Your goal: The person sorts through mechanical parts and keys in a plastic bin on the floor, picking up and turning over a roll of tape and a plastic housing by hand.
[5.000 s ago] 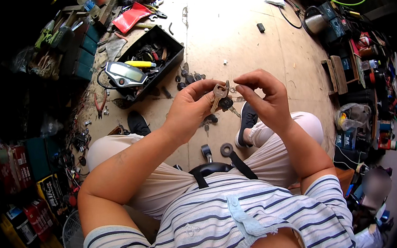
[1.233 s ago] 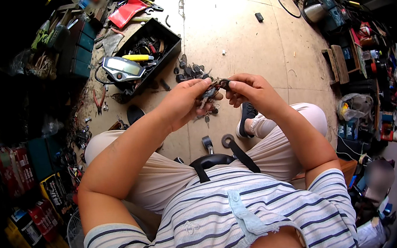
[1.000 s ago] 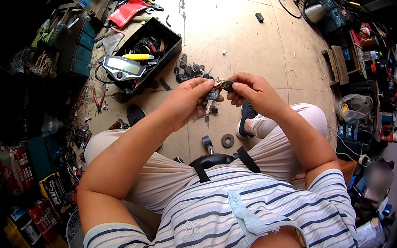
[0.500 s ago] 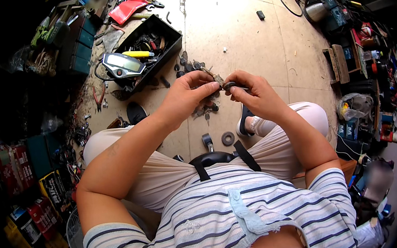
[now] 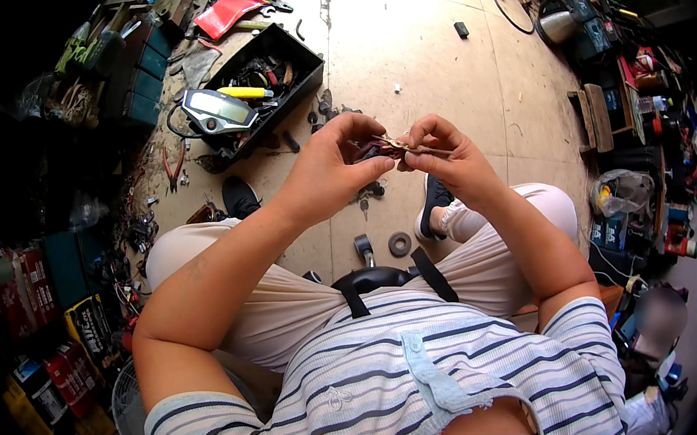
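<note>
My left hand [image 5: 328, 171] is curled round what looks like a bunch of keys [image 5: 373, 149], dark reddish and brass-coloured. My right hand [image 5: 460, 161] meets it at the fingertips, pinching a thin brownish strip [image 5: 435, 151] that reaches across its fingers. Where the strip joins the bunch, fingers cover it. Below my hands a loose key [image 5: 364, 205] lies on the floor, with small dark pieces [image 5: 373, 188] partly hidden by my left hand. More dark pieces [image 5: 326, 105] lie beyond it.
Left of my hands, a black box [image 5: 300, 76] holds tools, a yellow-handled cutter [image 5: 244, 92] and a digital gauge [image 5: 220, 112]. Pliers [image 5: 174, 168] lie further left. A metal ring [image 5: 400, 243] is near my knees. Wooden blocks [image 5: 599, 116] and cluttered shelves line the right.
The dark round piece at my right fingertips is no longer visible; the brownish strip shows there instead. My left hand has turned and lifted slightly, showing more of the bunch.
</note>
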`<state>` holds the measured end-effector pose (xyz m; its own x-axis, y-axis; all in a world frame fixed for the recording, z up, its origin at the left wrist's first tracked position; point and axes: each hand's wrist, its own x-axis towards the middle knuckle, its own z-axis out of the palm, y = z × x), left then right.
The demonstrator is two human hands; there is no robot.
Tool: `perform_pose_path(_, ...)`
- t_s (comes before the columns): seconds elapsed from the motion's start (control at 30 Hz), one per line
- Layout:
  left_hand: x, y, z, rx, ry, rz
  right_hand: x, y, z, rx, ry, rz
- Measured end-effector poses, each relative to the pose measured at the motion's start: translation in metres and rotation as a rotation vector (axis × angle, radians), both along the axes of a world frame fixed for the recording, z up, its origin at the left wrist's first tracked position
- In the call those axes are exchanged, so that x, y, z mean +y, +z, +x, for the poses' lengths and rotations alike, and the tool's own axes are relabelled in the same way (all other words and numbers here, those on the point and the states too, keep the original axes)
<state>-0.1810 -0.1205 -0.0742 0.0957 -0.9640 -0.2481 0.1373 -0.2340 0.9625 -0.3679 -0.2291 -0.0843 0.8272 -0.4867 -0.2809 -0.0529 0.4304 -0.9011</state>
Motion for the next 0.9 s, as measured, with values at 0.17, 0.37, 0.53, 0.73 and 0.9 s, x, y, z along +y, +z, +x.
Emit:
perform_pose_path(0.17, 0.002, 0.0, 0.002, 0.049, -0.001, 0.029, 0.003, -0.001, 0.002, -0.15, 0.006, -0.239)
perform_pose_path(0.37, 0.006, 0.005, 0.0, 0.045, -0.084, 0.052, 0.004, 0.001, 0.003, -0.133, 0.008, -0.283)
perform_pose_path(0.53, 0.003, 0.002, 0.001, 0.07, -0.011, 0.025, 0.003, -0.003, 0.002, -0.139, 0.007, -0.311)
perform_pose_path(0.73, 0.003, 0.001, 0.001, -0.05, 0.014, 0.037, 0.004, -0.004, 0.002, -0.121, 0.0, -0.273)
perform_pose_path(0.9, 0.003, -0.002, 0.0, 0.069, 0.064, 0.094, 0.003, -0.006, 0.003, -0.097, 0.03, -0.315)
